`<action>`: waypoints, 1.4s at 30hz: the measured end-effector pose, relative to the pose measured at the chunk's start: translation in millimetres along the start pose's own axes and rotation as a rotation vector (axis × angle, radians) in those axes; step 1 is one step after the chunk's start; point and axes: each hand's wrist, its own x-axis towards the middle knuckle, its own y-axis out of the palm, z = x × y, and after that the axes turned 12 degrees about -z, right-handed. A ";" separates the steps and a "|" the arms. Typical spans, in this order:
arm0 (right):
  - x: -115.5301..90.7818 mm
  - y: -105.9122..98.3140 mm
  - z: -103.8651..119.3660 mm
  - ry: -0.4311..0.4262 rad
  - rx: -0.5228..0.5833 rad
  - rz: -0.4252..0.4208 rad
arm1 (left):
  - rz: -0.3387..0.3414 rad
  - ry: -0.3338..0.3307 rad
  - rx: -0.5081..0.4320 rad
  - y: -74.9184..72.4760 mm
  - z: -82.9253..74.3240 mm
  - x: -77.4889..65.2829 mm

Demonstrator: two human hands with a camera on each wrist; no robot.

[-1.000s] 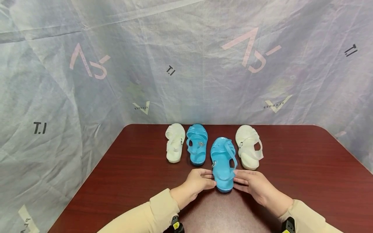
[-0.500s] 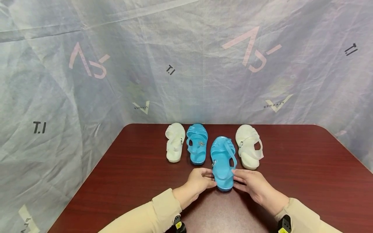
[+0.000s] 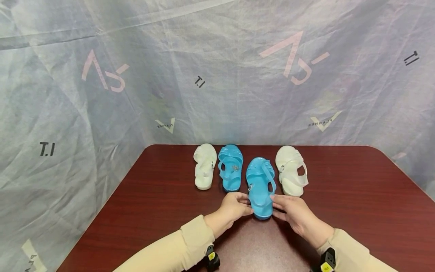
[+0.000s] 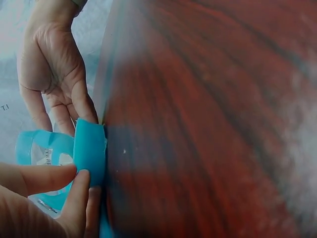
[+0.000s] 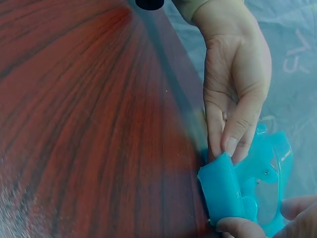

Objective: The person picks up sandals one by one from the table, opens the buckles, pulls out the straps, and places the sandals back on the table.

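A blue jelly sandal (image 3: 261, 189) lies on the table in front of the person, toe pointing away. My left hand (image 3: 232, 207) holds its heel from the left side, and my right hand (image 3: 295, 213) holds it from the right, fingertips near the ankle strap. In the left wrist view the left hand (image 4: 39, 198) has thumb and finger at the heel (image 4: 90, 144). The right wrist view shows the right hand's (image 5: 297, 218) thumb on the heel's edge. Left of this sandal stands another blue sandal (image 3: 231, 168); a white sandal (image 3: 291, 170) stands to its right.
Another white sandal (image 3: 204, 166) is at the left end of the row, close to the blue one. The dark red table (image 3: 340, 181) has its far edge behind the sandals, against a hanging grey printed cloth (image 3: 231, 68).
Both hands have shifted the held blue sandal a little away from the body, bringing it closer into line with the others. The other sandals stay in place.
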 end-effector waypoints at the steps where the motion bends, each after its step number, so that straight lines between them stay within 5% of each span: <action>1: 0.2 0.0 0.2 -0.002 0.000 0.000 | -0.004 -0.001 0.003 0.6 -0.2 0.5; 42: 11.9 6.6 10.4 -0.015 -0.021 0.014 | -0.063 0.025 0.150 7.5 -6.8 13.8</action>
